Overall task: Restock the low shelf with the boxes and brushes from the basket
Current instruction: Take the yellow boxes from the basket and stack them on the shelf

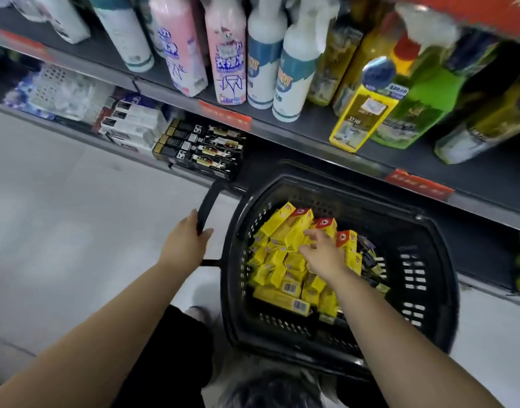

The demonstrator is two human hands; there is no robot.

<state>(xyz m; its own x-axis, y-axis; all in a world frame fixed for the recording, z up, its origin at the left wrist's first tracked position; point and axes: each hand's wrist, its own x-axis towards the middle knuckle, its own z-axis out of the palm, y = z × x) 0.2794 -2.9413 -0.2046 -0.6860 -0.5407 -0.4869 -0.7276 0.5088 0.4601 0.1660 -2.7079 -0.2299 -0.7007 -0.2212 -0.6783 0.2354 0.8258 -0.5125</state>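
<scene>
Steadying the basket [429, 293], the left hand [189, 241] grips its handle [208, 200]. The right hand [325, 254] is spread over the yellow boxes [282, 228] inside (none held yet): pinch one across its narrow sides, lift clear.

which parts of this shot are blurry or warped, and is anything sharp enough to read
Head view: the bottles at top right are smeared by motion blur, labels unreadable; the shelf edge bows and tilts from the wide lens; the yellow boxes in the basket are the sharpest part, though their print is too small to read; the floor shows soft pale glare.
</scene>
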